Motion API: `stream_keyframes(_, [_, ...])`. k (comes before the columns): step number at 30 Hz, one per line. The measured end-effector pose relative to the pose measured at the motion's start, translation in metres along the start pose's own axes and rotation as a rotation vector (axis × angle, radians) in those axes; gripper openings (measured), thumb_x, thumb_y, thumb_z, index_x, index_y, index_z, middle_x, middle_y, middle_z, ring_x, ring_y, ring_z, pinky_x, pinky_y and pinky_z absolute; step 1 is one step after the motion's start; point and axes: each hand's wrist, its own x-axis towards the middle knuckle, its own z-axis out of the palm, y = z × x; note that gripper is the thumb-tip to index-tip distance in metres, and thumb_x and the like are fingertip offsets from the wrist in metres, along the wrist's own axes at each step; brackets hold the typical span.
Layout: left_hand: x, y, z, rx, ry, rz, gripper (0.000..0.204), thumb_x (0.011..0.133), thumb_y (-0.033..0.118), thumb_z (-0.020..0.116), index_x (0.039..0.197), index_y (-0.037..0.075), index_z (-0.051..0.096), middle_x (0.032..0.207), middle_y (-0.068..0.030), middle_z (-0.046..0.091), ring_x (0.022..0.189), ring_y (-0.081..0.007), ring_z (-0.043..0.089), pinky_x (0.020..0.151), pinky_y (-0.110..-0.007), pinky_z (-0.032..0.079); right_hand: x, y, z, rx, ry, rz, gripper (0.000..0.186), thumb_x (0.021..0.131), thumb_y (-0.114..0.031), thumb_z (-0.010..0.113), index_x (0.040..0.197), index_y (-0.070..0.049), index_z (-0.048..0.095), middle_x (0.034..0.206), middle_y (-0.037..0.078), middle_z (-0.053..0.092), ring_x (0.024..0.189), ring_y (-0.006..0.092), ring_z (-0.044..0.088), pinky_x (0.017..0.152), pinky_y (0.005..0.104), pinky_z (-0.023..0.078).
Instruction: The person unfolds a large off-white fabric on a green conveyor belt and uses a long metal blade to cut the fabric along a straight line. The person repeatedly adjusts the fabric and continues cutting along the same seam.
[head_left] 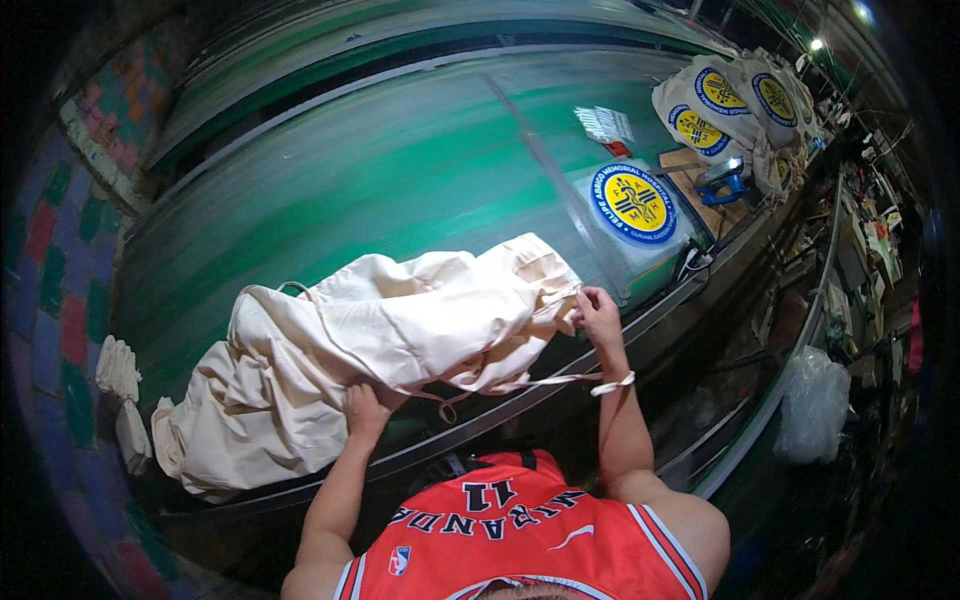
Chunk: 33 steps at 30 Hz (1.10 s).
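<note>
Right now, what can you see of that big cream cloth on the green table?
The cream cloth looks like plain woven fabric, rumpled into soft folds; whether it is one piece is unclear. It lies along the near edge of the green table. Pale cords show at its near side, one stretching toward the right hand, which pinches its right end. The left hand touches its near side.

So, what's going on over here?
A person in a red jersey is handling cream cloth heaped along the near side of a long green table. The right hand pinches its right-hand end, while the left hand is at its near edge. A pale cord runs from the cloth toward the right wrist. Farther right, a round blue-and-yellow emblem lies on the table, with cream bags bearing similar emblems beyond it.
</note>
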Motion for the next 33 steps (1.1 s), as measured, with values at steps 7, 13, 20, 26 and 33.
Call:
stream_keyframes(7, [0.036, 0.050, -0.039, 0.175, -0.303, -0.180, 0.046, 0.083, 0.040, 0.068, 0.104, -0.001, 0.072, 0.102, -0.0265, 0.070, 0.099, -0.0444, 0.067, 0.084, -0.052, 0.053, 0.056, 0.078, -0.119, -0.651, 0.051, -0.184, 0.022, 0.090, -0.022, 0.066, 0.092, -0.001, 0.069, 0.080, 0.013, 0.069, 0.073, 0.0258, 0.067, 0.068, 0.0385, 0.053])
stream_keyframes(13, [0.085, 0.124, -0.074, 0.297, -0.569, -0.295, 0.037, 0.084, 0.034, 0.066, 0.103, 0.003, 0.074, 0.110, -0.0218, 0.071, 0.106, -0.0367, 0.068, 0.089, -0.046, 0.054, 0.142, 0.091, -0.099, -0.779, 0.222, -0.420, 0.025, 0.086, -0.019, 0.070, 0.102, 0.001, 0.070, 0.100, 0.019, 0.065, 0.098, 0.0384, 0.061, 0.088, 0.0460, 0.048])
stream_keyframes(20, [0.086, 0.146, -0.076, 0.148, -0.283, -0.303, 0.032, 0.087, 0.023, 0.067, 0.109, -0.001, 0.066, 0.108, -0.0218, 0.065, 0.102, -0.0403, 0.065, 0.086, -0.049, 0.053, 0.183, 0.083, -0.085, -0.965, 0.192, -0.169, 0.040, 0.081, -0.022, 0.077, 0.111, 0.003, 0.064, 0.117, 0.025, 0.059, 0.114, 0.0407, 0.055, 0.097, 0.0472, 0.045])
stream_keyframes(26, [0.081, 0.130, -0.045, -0.038, -0.060, -0.235, 0.040, 0.092, 0.026, 0.064, 0.118, -0.002, 0.053, 0.111, -0.0247, 0.054, 0.102, -0.0440, 0.060, 0.085, -0.051, 0.050, 0.200, 0.082, -0.088, -1.018, 0.072, -0.082, 0.048, 0.081, -0.021, 0.077, 0.117, 0.006, 0.059, 0.122, 0.027, 0.057, 0.119, 0.0439, 0.052, 0.101, 0.0496, 0.045])
stream_keyframes(33, [0.078, 0.111, -0.022, -0.125, -0.105, -0.227, 0.044, 0.092, 0.028, 0.065, 0.120, -0.003, 0.053, 0.114, -0.0266, 0.053, 0.105, -0.0458, 0.057, 0.089, -0.052, 0.048, 0.212, 0.055, -0.080, -1.009, -0.093, -0.129, 0.049, 0.073, -0.009, 0.077, 0.116, 0.006, 0.059, 0.092, 0.022, 0.067, 0.086, 0.0396, 0.067, 0.082, 0.0516, 0.053])
